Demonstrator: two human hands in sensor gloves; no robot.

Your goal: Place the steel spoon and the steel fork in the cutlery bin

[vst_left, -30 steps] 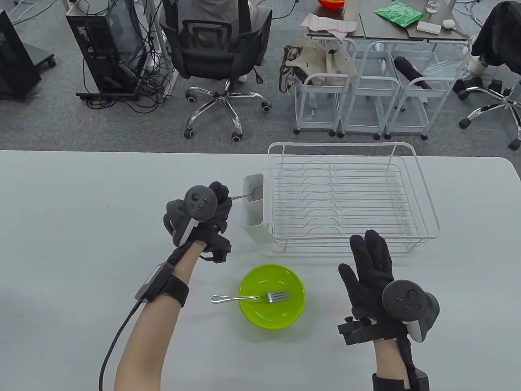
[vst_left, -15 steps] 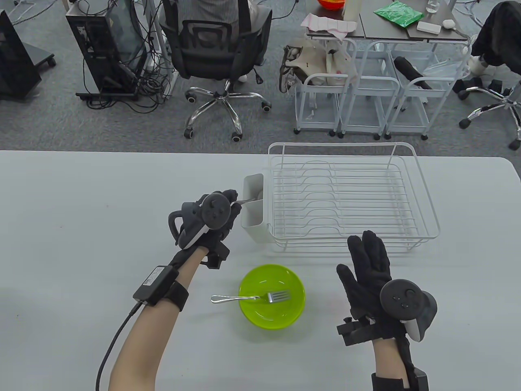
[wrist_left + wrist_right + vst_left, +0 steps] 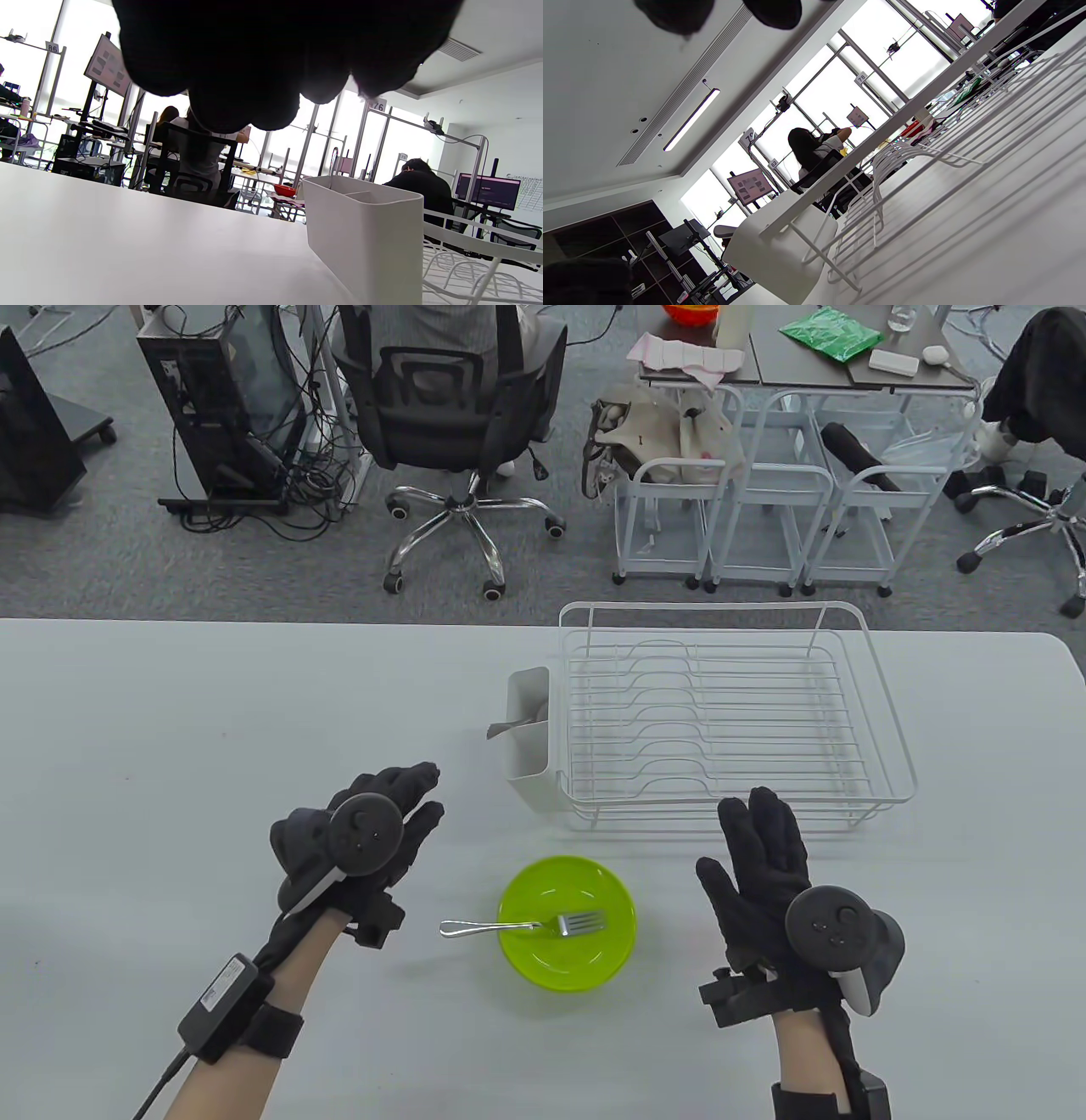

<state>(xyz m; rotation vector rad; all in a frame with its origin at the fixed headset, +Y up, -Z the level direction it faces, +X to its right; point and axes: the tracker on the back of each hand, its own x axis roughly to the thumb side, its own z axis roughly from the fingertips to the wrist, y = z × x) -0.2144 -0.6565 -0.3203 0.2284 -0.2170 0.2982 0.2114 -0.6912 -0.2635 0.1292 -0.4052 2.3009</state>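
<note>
Spoon (image 3: 513,723) in cutlery bin (image 3: 528,746) left of rack (image 3: 730,712), fork (image 3: 526,926) on bowl (image 3: 567,922) before them

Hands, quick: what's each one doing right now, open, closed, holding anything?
Left hand: open, holding nothing, above the table.
Right hand: open, fingers spread, holding nothing.

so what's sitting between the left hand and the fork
Nothing: in the table view only bare table separates the left hand from the fork, whose handle end sticks out over the green bowl rim toward that hand.
</note>
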